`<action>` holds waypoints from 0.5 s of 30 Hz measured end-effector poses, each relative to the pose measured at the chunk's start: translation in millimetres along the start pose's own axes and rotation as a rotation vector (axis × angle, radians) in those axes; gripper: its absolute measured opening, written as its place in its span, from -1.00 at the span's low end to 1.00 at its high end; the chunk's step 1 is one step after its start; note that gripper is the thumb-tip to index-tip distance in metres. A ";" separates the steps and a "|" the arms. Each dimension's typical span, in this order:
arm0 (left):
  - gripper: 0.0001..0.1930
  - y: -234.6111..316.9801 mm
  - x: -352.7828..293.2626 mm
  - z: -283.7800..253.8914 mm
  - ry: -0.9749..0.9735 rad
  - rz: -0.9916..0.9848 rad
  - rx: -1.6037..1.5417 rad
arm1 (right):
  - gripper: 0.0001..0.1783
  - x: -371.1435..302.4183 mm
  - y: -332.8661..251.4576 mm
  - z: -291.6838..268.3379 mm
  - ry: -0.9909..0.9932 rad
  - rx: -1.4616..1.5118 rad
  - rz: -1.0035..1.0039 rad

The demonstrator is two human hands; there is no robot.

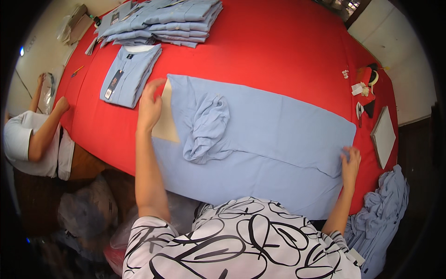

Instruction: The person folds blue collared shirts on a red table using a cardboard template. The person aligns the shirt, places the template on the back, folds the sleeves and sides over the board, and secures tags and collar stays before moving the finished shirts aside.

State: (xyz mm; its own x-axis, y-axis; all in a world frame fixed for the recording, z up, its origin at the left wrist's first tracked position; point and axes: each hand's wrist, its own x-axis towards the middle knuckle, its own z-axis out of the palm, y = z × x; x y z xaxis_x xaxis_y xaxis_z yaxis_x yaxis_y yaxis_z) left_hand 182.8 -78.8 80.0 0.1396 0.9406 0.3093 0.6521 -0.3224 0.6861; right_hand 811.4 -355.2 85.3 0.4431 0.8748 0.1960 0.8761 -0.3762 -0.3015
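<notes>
On red cloth [278, 51], rumpled blue fabric [274, 125] overlaps flat beige card [166, 123], left hand [150, 104] and right hand [351, 163] loosely open.

"How is the light-blue shirt [269, 128] lying?"
"It's stretching rightward from the tan card [166, 122], lying mostly flat, with a crumpled bunch [208, 124] of its fabric sitting just right of the card."
"And the card?"
"It's showing as a flat wedge."

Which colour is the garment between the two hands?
Light blue; the garment shows best in the head view.
</notes>
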 end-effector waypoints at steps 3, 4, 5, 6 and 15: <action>-0.32 41.1 -62.4 -24.2 -0.415 0.024 0.209 | -0.63 -62.2 -16.3 -14.9 -0.135 0.024 0.037; -0.25 52.6 -73.5 -23.7 -0.546 0.055 0.326 | -0.61 -75.2 -16.6 -16.2 -0.156 0.012 0.060; -0.20 49.6 -77.9 -23.4 -0.538 0.037 0.309 | -0.61 -80.1 -15.8 -11.5 -0.092 0.021 0.045; -0.16 43.1 -81.8 -20.3 -0.531 0.019 0.291 | -0.60 -83.0 -14.2 -1.4 -0.029 0.030 0.030; -0.11 16.9 -83.0 -5.8 -0.506 0.105 0.328 | -0.74 -48.2 -19.5 -16.9 0.199 0.142 -0.105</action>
State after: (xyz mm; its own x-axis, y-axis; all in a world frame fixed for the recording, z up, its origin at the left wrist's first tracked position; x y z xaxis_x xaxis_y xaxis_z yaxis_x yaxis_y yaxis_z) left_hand 177.8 -162.9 69.7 0.4996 0.8653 -0.0421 0.8000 -0.4421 0.4057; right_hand 776.2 -395.2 97.5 0.3922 0.8243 0.4083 0.8899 -0.2277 -0.3952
